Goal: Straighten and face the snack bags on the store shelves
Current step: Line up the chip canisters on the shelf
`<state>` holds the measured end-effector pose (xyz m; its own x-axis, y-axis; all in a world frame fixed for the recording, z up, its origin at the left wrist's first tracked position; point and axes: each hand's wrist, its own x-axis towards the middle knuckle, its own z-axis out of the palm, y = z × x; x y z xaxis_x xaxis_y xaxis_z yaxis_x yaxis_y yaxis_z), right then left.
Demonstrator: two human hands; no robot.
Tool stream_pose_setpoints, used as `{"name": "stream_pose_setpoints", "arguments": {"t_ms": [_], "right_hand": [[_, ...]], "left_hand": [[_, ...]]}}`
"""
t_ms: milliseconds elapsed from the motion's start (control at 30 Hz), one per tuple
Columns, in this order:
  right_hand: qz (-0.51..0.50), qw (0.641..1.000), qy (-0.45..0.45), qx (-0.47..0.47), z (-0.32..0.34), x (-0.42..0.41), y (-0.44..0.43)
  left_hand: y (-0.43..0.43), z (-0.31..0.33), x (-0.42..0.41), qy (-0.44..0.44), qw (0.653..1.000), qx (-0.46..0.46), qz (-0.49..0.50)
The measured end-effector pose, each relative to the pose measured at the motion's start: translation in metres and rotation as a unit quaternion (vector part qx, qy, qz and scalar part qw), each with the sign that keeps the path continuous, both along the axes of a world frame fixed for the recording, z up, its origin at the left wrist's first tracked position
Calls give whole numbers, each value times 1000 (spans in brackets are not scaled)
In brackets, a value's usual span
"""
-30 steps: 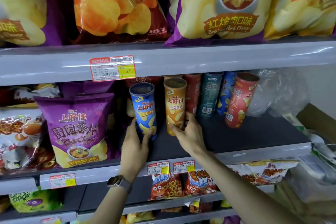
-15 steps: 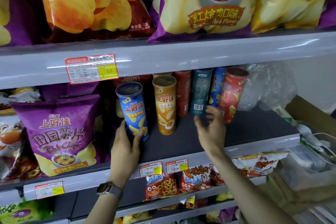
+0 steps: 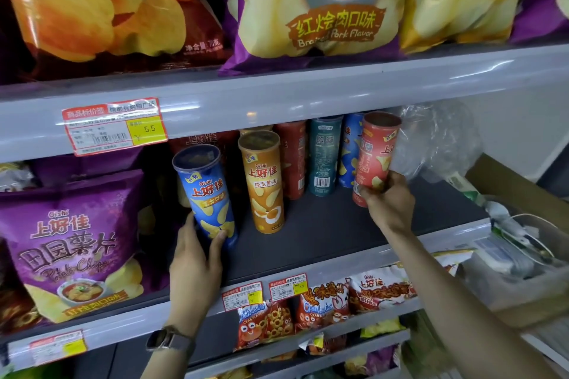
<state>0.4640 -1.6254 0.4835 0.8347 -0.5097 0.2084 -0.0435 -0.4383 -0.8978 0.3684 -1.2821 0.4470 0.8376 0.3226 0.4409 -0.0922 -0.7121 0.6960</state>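
- As we reach onto the dark shelf (image 3: 323, 234), our left hand (image 3: 197, 258) grips the tilted blue can (image 3: 204, 194) at 8 o'clock.
- At that can's 9 o'clock a purple snack bag (image 3: 70, 243) faces us.
- Near 6 o'clock from centre, the orange can (image 3: 264, 184) stands upright.
- Our right hand (image 3: 389, 203), well apart at 3 o'clock, grips the leaning red can (image 3: 377, 157).

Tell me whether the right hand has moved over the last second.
Yes. The right hand went right along the shelf, from the orange can past the teal can, and now grips the red can.
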Motion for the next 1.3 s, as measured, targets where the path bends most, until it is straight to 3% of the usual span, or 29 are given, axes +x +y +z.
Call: {"name": "stream_pose_setpoints", "arguments": {"t_ms": [367, 867, 1133, 1300], "right_hand": [[130, 991, -37, -23, -11, -20, 90], [161, 986, -42, -17, -20, -12, 103], [190, 979, -62, -44, -7, -58, 91], [335, 942, -29, 24, 13, -99, 105]], "left_hand": [[-2, 3, -1, 5, 1000, 5, 6], [-1, 4, 0, 6, 1000, -3, -1], [-3, 15, -3, -14, 995, -100, -21], [-34, 27, -23, -43, 991, -76, -100]]}}
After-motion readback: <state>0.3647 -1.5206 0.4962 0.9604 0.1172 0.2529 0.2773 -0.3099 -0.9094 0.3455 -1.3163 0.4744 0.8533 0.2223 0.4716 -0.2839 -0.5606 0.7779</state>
